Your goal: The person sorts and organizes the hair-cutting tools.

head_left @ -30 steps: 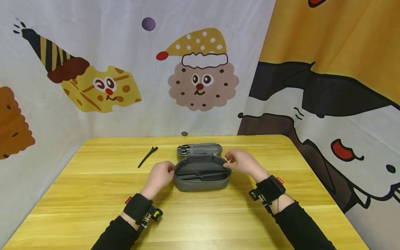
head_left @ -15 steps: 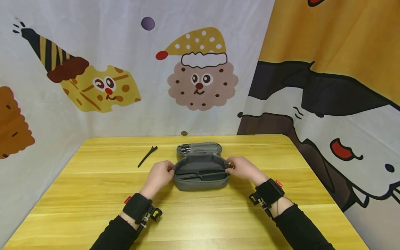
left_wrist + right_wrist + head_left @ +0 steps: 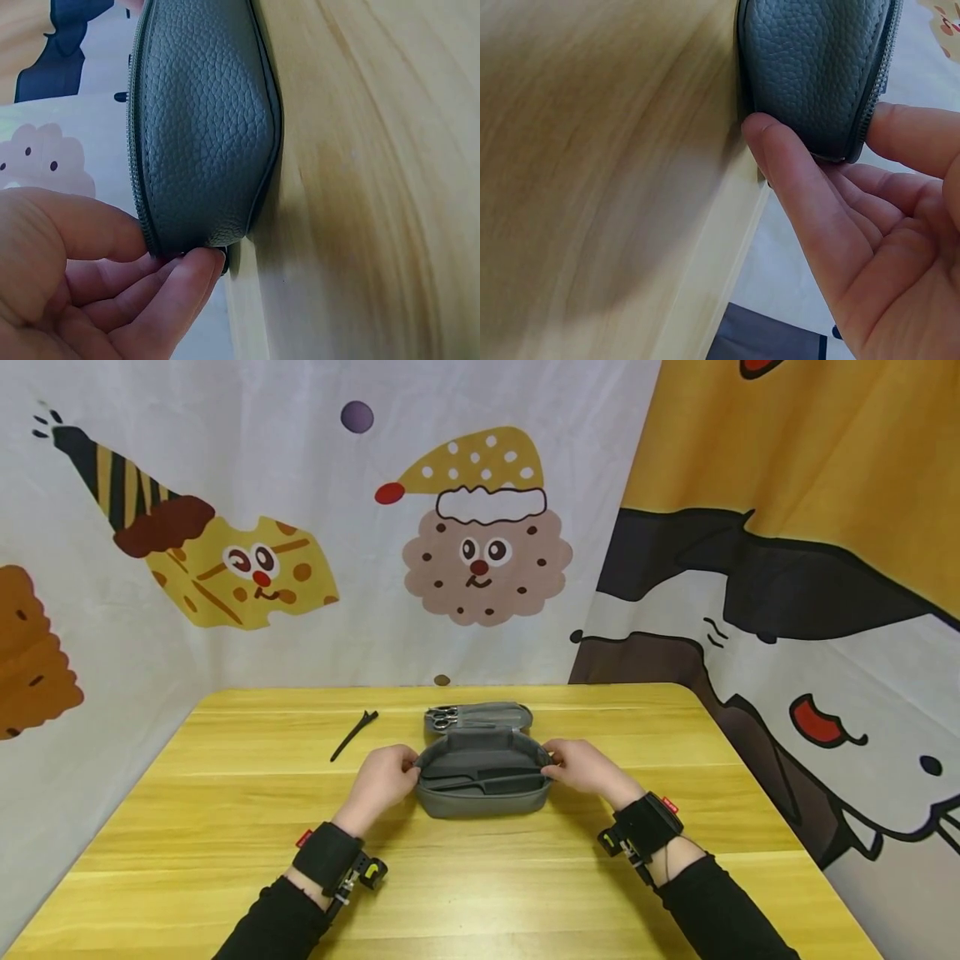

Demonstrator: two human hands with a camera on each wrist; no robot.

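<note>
A grey zip case of pebbled leather lies unzipped on the table, its lid folded back away from me. Inside the base are dark combs; scissors sit in the lid's left end. My left hand pinches the left end of the case's rim between thumb and fingers, with the zip edge under the thumb in the left wrist view. At the opposite end my right hand grips the rim, thumb at the zip and fingers along the outer wall.
A black hair clip lies on the wooden table, left of the case. Behind the table hangs a white curtain with cartoon prints, and another printed curtain borders the right side.
My right hand has lowered onto the right end of the case and taken hold of its rim. The left hand and the case have hardly moved.
</note>
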